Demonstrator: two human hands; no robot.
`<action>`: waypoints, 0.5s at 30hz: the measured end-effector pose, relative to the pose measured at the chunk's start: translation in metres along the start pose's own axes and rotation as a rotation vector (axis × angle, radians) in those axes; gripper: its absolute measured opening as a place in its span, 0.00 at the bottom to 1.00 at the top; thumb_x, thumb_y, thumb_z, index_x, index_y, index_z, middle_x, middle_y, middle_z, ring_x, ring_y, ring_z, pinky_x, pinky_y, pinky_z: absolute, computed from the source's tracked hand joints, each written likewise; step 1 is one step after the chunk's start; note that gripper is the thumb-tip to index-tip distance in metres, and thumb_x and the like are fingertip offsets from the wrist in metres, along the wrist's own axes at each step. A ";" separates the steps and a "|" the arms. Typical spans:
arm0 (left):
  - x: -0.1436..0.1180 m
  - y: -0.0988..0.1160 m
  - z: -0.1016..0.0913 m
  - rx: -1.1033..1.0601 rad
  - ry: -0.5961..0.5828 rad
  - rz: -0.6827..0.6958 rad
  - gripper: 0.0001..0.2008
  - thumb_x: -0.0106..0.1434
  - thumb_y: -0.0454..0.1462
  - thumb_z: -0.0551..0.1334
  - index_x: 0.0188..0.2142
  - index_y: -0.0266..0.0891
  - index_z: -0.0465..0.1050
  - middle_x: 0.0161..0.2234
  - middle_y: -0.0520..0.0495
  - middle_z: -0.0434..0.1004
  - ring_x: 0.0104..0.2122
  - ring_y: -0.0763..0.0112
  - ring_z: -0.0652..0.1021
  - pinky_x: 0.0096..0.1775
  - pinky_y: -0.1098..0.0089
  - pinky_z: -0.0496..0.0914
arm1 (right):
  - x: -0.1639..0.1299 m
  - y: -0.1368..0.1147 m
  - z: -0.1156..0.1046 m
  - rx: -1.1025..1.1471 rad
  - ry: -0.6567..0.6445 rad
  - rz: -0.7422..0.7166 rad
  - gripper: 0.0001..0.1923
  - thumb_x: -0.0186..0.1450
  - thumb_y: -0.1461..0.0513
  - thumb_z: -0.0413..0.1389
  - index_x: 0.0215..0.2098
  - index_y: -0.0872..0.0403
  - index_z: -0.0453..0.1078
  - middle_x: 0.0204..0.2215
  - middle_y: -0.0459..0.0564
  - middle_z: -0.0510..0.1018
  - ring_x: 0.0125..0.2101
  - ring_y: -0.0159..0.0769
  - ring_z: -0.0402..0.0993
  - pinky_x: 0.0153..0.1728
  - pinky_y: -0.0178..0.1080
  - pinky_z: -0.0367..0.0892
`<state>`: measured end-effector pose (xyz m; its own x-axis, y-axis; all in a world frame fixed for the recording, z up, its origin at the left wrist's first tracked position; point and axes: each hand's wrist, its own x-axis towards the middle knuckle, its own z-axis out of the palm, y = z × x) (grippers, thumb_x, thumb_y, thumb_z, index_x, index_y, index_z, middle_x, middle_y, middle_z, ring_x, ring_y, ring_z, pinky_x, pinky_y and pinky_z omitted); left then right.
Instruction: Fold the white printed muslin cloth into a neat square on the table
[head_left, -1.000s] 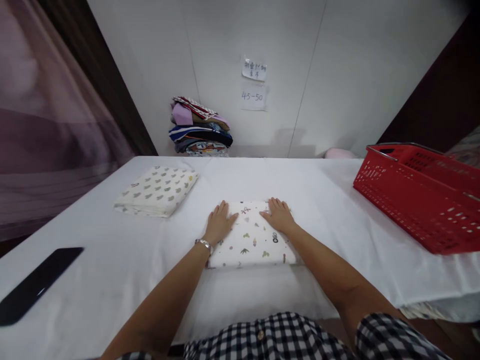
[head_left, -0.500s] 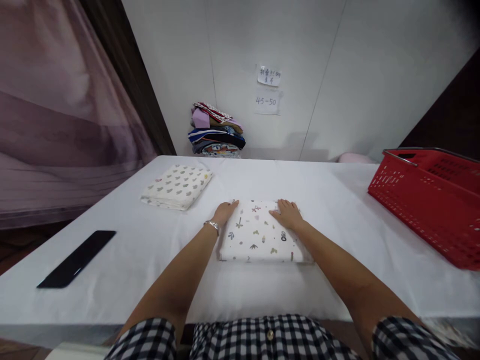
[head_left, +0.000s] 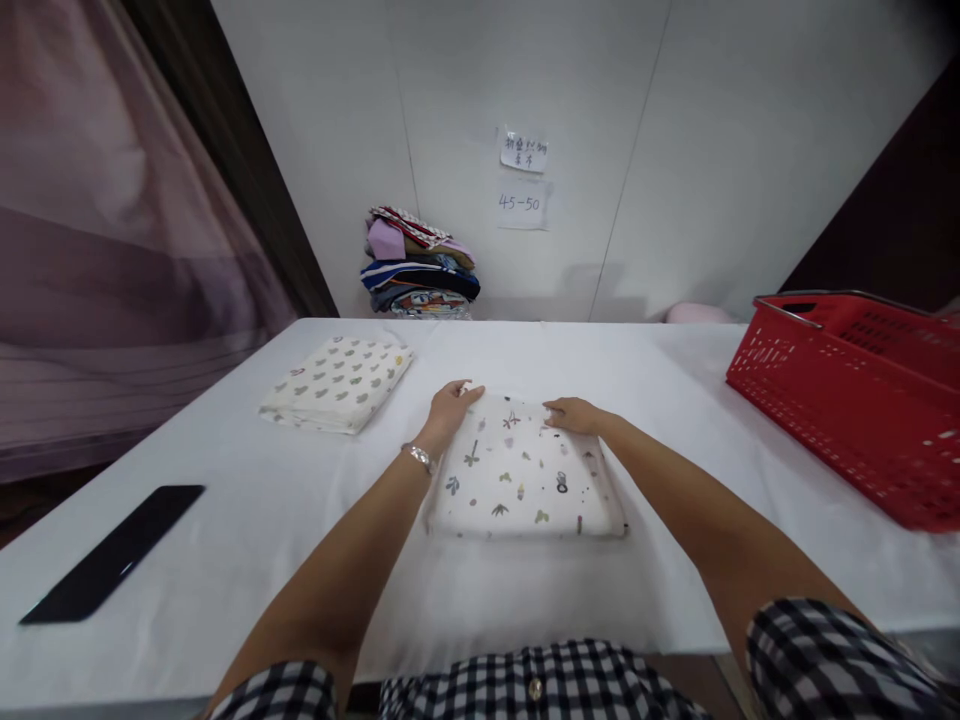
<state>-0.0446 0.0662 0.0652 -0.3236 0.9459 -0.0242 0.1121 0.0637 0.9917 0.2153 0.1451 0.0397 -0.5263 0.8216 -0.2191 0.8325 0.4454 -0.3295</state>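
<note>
Both hands grip the far edge of the folded printed cloth (head_left: 521, 478): left hand (head_left: 448, 405) and right hand (head_left: 574, 415), fingers curled onto it (corners pinched). Best lifted evenly, keeping the folds square on the desk (head_left: 225, 520).

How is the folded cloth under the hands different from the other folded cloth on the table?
The cloth under the hands has scattered colourful little pictures; the far cloth has rows of grey-green shapes. The left hand and right hand grip the first cloth's far edge; the far cloth lies untouched. Both are white, folded, on the table.
</note>
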 end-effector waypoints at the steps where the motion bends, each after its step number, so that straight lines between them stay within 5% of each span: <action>1: -0.004 0.007 0.001 -0.030 -0.014 0.040 0.26 0.47 0.47 0.67 0.44 0.37 0.71 0.35 0.47 0.73 0.34 0.70 0.73 0.36 0.71 0.67 | 0.002 0.004 -0.003 0.029 -0.026 -0.004 0.32 0.59 0.51 0.54 0.60 0.52 0.59 0.57 0.51 0.65 0.54 0.44 0.64 0.54 0.40 0.58; 6: -0.033 0.041 0.003 0.037 -0.127 0.194 0.27 0.48 0.46 0.67 0.47 0.40 0.71 0.25 0.55 0.64 0.27 0.76 0.66 0.31 0.73 0.63 | 0.011 0.013 -0.020 0.271 -0.196 -0.014 0.42 0.50 0.53 0.61 0.61 0.50 0.57 0.55 0.51 0.68 0.53 0.45 0.66 0.51 0.41 0.60; 10: -0.046 0.056 -0.002 0.053 -0.133 0.227 0.26 0.49 0.44 0.67 0.47 0.39 0.71 0.22 0.57 0.57 0.23 0.78 0.61 0.28 0.74 0.59 | 0.006 0.005 -0.037 0.344 -0.300 -0.030 0.31 0.46 0.54 0.63 0.48 0.52 0.72 0.45 0.49 0.77 0.46 0.45 0.70 0.46 0.38 0.64; 15: -0.034 0.060 -0.019 -0.002 -0.096 0.253 0.26 0.48 0.44 0.68 0.47 0.39 0.71 0.22 0.57 0.58 0.23 0.78 0.63 0.27 0.74 0.60 | -0.013 -0.002 -0.076 0.262 -0.258 0.017 0.30 0.43 0.48 0.64 0.40 0.55 0.75 0.40 0.53 0.78 0.42 0.47 0.71 0.41 0.40 0.66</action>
<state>-0.0442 0.0315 0.1279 -0.1945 0.9577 0.2123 0.1765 -0.1787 0.9679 0.2337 0.1610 0.1130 -0.5669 0.6963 -0.4402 0.7866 0.2987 -0.5404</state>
